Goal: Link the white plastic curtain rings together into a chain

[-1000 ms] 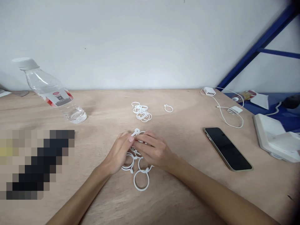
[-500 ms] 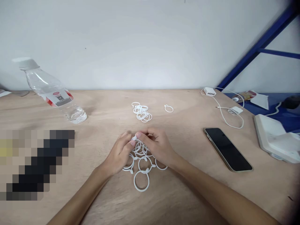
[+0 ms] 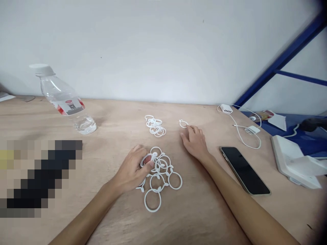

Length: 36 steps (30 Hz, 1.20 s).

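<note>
My left hand (image 3: 134,168) is closed on a white plastic ring (image 3: 144,157) with a small knob, gripped between thumb and fingers. Beside it and partly beneath it lie several linked white rings (image 3: 152,200), joined knob to loop and spread flat on the wooden table. Farther to the right, my right hand (image 3: 196,141) is open, thumb apart from the fingers. Its fingertips reach the near edge of a single loose ring (image 3: 182,121); whether they touch it I cannot tell. A small heap of loose rings (image 3: 156,129) sits left of that one.
A clear water bottle (image 3: 68,102) with a white cap stands at the left. To the right are a phone (image 3: 245,170), a white charger hub (image 3: 226,109) with cables and a white stand (image 3: 286,160). Behind the wooden table (image 3: 114,217) rises a pale wall (image 3: 153,51).
My right hand has left the linked rings and moved right and away to the single loose ring. My left hand stays near the linked rings, now holding a ring by itself. The view has shifted slightly.
</note>
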### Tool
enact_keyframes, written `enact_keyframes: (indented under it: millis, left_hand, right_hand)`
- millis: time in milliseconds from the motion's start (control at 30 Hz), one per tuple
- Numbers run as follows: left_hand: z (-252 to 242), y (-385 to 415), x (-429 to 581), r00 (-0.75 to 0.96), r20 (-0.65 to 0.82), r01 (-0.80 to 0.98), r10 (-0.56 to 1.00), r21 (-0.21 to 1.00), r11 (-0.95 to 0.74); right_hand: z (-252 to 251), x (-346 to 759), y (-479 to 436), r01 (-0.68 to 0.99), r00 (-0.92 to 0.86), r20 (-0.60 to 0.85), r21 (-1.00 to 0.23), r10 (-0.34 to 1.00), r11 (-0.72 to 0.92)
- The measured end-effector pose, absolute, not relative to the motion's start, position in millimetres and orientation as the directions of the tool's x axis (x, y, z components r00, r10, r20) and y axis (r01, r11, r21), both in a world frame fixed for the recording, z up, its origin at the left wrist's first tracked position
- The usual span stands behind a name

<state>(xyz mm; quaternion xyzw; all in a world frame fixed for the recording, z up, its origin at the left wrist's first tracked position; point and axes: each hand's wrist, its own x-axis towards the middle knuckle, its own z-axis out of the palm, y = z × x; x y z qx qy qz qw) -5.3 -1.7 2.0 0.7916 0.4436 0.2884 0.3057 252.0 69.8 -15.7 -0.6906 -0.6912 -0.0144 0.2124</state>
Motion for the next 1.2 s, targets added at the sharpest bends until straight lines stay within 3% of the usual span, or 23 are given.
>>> enact_keyframes:
  millis: [133, 367, 500, 633, 767, 867, 1067, 1200]
  left_hand:
    - [3, -3, -6, 0.501, 0.251, 0.500, 0.828, 0.697, -0.514]
    - [3, -9, -3, 0.482, 0.273, 0.574, 0.833, 0.620, -0.535]
    - [3, -8, -4, 0.419, 0.261, 0.541, 0.869, 0.697, -0.470]
    - [0, -3, -4, 0.288, 0.264, 0.490, 0.921, 0.786, -0.379]
    - [-1, 0, -4, 0.234, 0.275, 0.445, 0.933, 0.823, -0.354]
    - [-1, 0, -5, 0.256, 0.280, 0.430, 0.925, 0.825, -0.368]
    - [-3, 0, -5, 0.200, 0.205, 0.296, 0.958, 0.920, -0.258]
    - [-2, -2, -4, 0.038, 0.185, 0.329, 0.982, 0.926, -0.188]
  right_hand:
    - [-22, 259, 75, 0.985, 0.064, 0.229, -0.168, 0.971, -0.026]
    - [-25, 259, 82, 0.986, 0.030, 0.270, -0.164, 0.962, 0.015]
    - [-26, 255, 78, 0.944, -0.086, 0.423, -0.254, 0.902, 0.209]
    - [-17, 228, 59, 0.754, -0.240, 0.530, -0.425, 0.813, 0.500]
    - [-3, 189, 30, 0.548, -0.423, 0.621, -0.404, 0.659, 0.732]
    - [3, 169, 14, 0.448, -0.506, 0.635, -0.385, 0.584, 0.807]
    - [8, 158, 3, 0.340, -0.483, 0.598, -0.545, 0.639, 0.767]
    - [16, 157, 2, 0.344, -0.269, 0.408, -0.805, 0.872, 0.483]
